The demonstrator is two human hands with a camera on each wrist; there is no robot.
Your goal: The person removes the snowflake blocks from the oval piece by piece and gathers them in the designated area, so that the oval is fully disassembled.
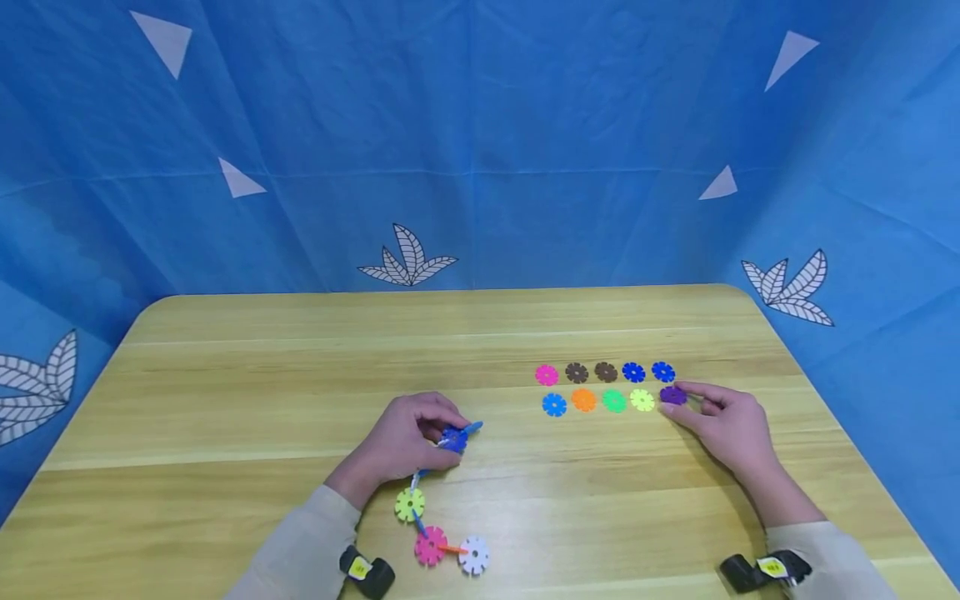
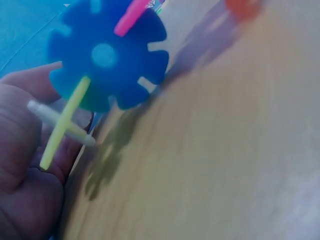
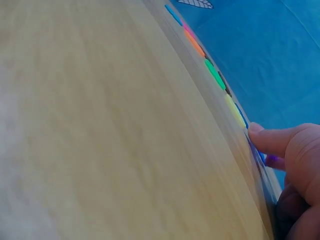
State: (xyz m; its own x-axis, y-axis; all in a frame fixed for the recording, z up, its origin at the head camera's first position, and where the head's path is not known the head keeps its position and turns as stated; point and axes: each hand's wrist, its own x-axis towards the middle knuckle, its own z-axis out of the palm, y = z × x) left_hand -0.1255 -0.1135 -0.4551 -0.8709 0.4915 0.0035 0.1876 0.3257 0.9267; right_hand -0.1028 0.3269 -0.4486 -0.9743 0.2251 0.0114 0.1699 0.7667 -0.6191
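Chain (image 1: 424,552) bends left, then away; left grip (image 1: 409,433) pinches its blue disc (image 1: 455,442), right grip (image 1: 735,423) purple disc (image 1: 674,396).

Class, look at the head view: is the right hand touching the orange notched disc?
No, the right hand touches the purple notched disc, while the orange notched disc lies apart, farther left.

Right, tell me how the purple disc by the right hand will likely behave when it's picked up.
Probably light: the purple disc is small against the right hand. Likely stiff, since the similar blue disc by the left hand shows no bend. It may be fiddly to grip, as the matching green disc looks thin edge-on.
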